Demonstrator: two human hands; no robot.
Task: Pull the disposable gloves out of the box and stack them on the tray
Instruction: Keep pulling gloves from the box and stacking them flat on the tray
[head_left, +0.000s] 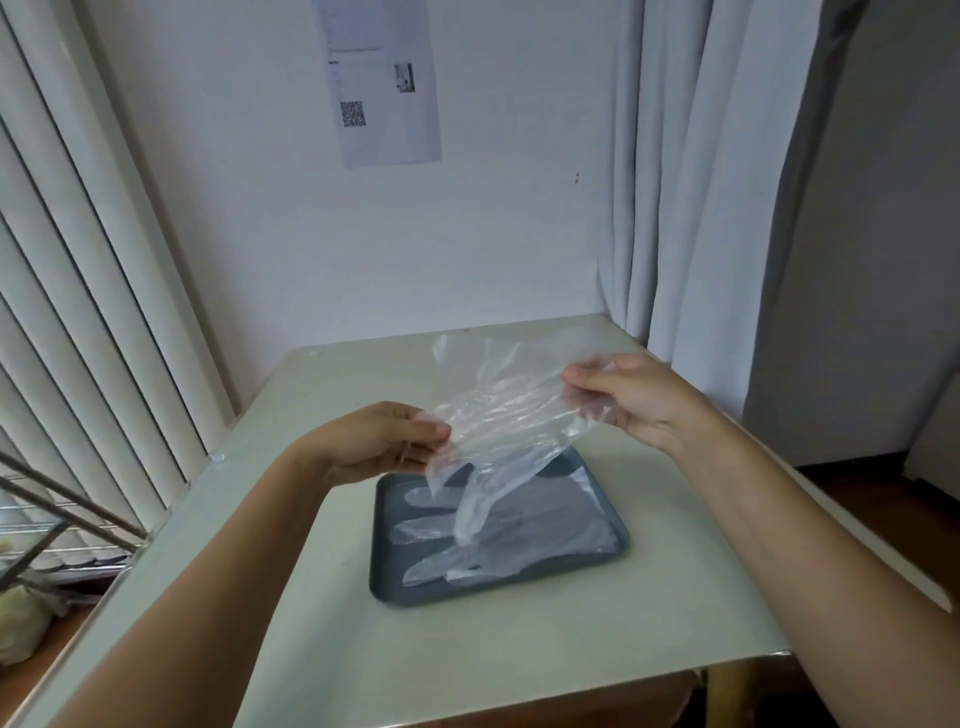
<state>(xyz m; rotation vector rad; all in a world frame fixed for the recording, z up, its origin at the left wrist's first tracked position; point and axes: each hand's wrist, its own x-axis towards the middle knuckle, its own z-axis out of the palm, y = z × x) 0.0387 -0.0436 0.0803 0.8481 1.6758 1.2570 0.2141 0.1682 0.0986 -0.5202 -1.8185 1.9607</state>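
Observation:
A clear plastic disposable glove (511, 415) hangs in the air above the tray, stretched between both hands, its fingers dangling down. My left hand (374, 441) pinches its left edge. My right hand (631, 397) pinches its right edge, near the cuff. Below them a dark grey-blue tray (382, 582) lies on the table with flat clear gloves (519, 540) stacked on it, fingers pointing left. No glove box is in view.
The pale green table (519, 649) stands in a corner against a white wall. Vertical blinds (78, 286) run along the left, a grey curtain (701, 182) hangs at the right. A metal rack (47, 519) stands left of the table.

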